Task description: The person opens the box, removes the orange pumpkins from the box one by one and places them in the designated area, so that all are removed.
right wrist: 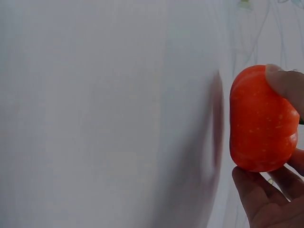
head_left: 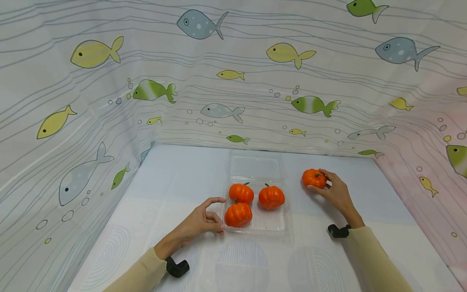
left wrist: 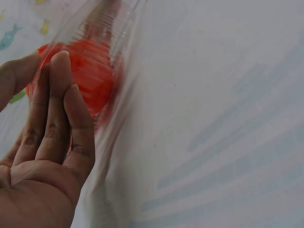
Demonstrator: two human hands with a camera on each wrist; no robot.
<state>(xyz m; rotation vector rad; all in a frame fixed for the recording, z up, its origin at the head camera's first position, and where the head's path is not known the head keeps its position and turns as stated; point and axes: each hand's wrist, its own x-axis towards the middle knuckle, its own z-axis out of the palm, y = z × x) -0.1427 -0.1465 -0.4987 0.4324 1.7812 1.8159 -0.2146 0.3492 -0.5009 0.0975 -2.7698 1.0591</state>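
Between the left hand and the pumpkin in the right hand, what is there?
In the head view, the clear plastic container lies between them, with three orange pumpkins inside.

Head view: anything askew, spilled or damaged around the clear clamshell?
Nothing stands out. The clear plastic clamshell lies open, its lid folded back, with three orange pumpkins inside and no visible spill or damage. The fourth pumpkin is outside, to the right, but the right hand holds it, so it doesn't look stray.
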